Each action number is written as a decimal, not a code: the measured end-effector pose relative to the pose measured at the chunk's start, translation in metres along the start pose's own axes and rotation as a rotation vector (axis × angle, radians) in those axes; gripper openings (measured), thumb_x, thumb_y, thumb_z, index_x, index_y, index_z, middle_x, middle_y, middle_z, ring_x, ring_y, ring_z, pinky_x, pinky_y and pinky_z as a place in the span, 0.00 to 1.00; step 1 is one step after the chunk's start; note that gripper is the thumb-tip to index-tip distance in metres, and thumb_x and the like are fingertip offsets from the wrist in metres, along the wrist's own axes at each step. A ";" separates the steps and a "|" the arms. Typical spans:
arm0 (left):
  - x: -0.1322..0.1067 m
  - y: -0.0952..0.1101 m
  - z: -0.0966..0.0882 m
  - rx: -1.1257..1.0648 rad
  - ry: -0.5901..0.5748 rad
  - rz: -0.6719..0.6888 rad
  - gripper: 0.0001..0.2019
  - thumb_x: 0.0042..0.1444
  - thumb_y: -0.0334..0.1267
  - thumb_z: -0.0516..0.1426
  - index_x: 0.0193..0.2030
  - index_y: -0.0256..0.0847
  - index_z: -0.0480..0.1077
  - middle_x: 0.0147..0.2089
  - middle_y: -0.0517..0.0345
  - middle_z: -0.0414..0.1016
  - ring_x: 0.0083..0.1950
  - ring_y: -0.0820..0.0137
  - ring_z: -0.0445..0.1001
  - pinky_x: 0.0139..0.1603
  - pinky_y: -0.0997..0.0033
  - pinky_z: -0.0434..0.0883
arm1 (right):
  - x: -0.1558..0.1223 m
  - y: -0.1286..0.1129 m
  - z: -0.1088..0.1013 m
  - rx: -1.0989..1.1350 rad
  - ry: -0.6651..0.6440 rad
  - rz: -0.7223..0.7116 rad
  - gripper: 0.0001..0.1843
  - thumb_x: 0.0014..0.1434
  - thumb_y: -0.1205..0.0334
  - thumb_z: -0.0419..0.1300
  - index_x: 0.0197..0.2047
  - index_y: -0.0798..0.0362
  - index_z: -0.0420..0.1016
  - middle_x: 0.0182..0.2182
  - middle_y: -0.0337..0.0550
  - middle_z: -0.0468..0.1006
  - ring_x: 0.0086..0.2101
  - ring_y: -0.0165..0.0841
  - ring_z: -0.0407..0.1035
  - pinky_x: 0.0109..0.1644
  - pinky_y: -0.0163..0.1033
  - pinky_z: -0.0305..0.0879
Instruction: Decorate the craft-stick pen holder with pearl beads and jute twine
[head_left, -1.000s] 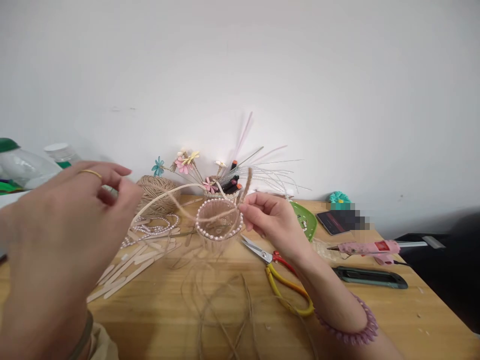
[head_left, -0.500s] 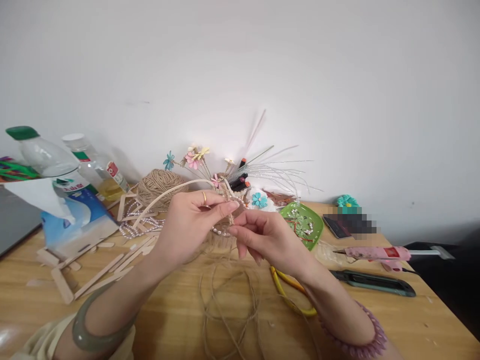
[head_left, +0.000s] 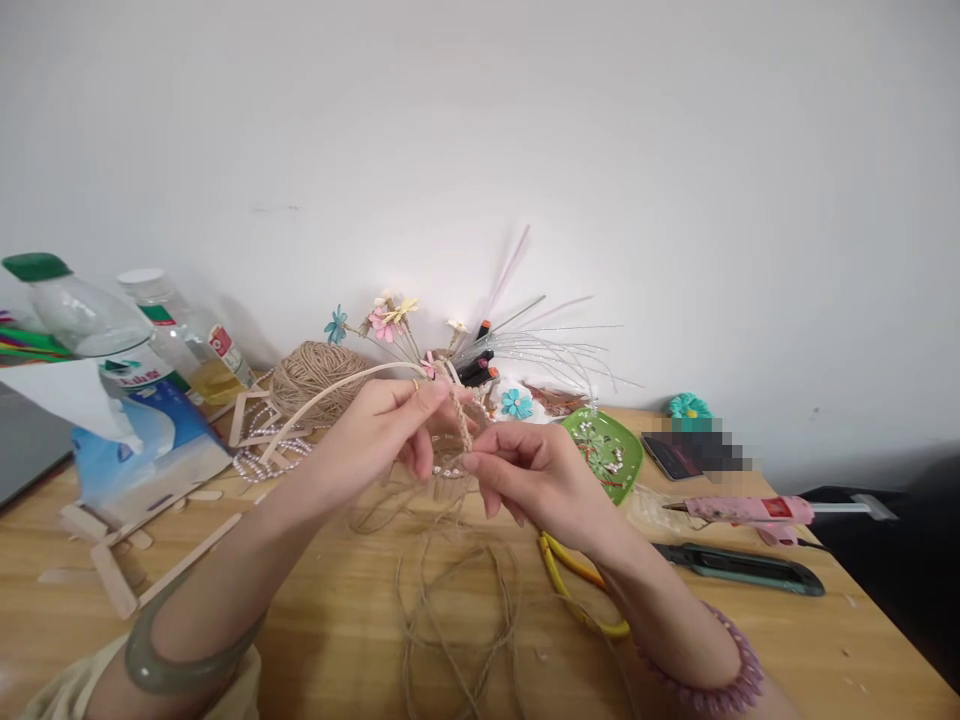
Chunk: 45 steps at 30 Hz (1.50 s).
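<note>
A short braided length of jute twine [head_left: 460, 424] runs between my two hands. Its upper end is pinched between the thumb and forefinger of my left hand [head_left: 386, 420], whose other fingers curl below. Lower down, my right hand [head_left: 536, 475] grips the braid with thumb and forefinger, its remaining fingers bent loosely. Behind the hands is a ring of small pearly beads [head_left: 448, 470], partly hidden. A pale curved strip [head_left: 330, 387] arcs over my left hand. Loose strands of twine [head_left: 459, 625] trail across the table beneath.
A twine ball [head_left: 319, 380], bead strings and wooden sticks [head_left: 112, 580] lie left, near bottles and a tissue pack [head_left: 150, 440]. Fabric flowers [head_left: 386, 320] stand behind. To the right are a green dish [head_left: 622, 450], yellow-handled tool [head_left: 562, 590], glue gun [head_left: 757, 510] and utility knife [head_left: 742, 568].
My left hand has shifted up and left, away from my right hand, baring more of the braid between them. My right hand keeps its pinch; the view has turned slightly.
</note>
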<state>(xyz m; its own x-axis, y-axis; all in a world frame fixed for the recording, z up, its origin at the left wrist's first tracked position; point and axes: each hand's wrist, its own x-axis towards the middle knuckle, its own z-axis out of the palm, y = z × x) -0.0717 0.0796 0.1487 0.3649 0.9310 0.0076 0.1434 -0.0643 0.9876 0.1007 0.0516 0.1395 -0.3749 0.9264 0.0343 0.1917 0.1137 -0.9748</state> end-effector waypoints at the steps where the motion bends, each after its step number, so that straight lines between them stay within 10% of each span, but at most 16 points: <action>1: -0.001 0.002 -0.002 -0.001 -0.063 -0.023 0.18 0.57 0.50 0.52 0.36 0.37 0.76 0.15 0.61 0.68 0.16 0.73 0.66 0.18 0.77 0.62 | 0.000 -0.001 -0.001 0.012 0.010 0.004 0.13 0.56 0.58 0.58 0.23 0.56 0.68 0.14 0.32 0.65 0.13 0.19 0.49 0.15 0.27 0.44; 7: -0.006 0.009 -0.002 0.111 -0.146 -0.009 0.04 0.47 0.35 0.62 0.31 0.42 0.79 0.21 0.61 0.75 0.22 0.72 0.72 0.26 0.76 0.71 | 0.000 -0.003 -0.007 0.048 0.030 0.029 0.13 0.53 0.56 0.61 0.24 0.56 0.71 0.13 0.32 0.67 0.14 0.20 0.51 0.16 0.27 0.45; 26: -0.013 0.005 0.002 0.365 0.022 0.090 0.08 0.49 0.43 0.60 0.29 0.44 0.80 0.21 0.61 0.73 0.22 0.72 0.64 0.20 0.76 0.57 | 0.002 -0.003 -0.009 0.023 0.039 0.016 0.06 0.52 0.64 0.57 0.25 0.55 0.71 0.14 0.31 0.65 0.16 0.21 0.53 0.18 0.28 0.47; 39: 0.003 -0.001 0.015 0.090 0.252 0.000 0.05 0.47 0.35 0.59 0.23 0.39 0.73 0.19 0.63 0.71 0.18 0.78 0.61 0.18 0.79 0.57 | -0.011 -0.004 0.001 -0.826 0.429 -0.320 0.09 0.60 0.60 0.56 0.31 0.53 0.75 0.17 0.37 0.72 0.18 0.26 0.61 0.24 0.33 0.52; 45: 0.000 -0.006 0.024 -0.256 0.198 0.035 0.05 0.51 0.36 0.58 0.27 0.38 0.71 0.26 0.61 0.77 0.15 0.82 0.56 0.15 0.80 0.55 | -0.015 0.004 0.016 -1.080 0.309 -0.450 0.15 0.64 0.66 0.48 0.34 0.55 0.76 0.21 0.41 0.74 0.20 0.27 0.61 0.23 0.34 0.48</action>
<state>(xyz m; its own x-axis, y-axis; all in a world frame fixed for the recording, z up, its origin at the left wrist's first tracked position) -0.0501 0.0717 0.1394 0.1756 0.9833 0.0479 -0.1113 -0.0285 0.9934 0.0925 0.0322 0.1311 -0.3983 0.7568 0.5182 0.8141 0.5520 -0.1804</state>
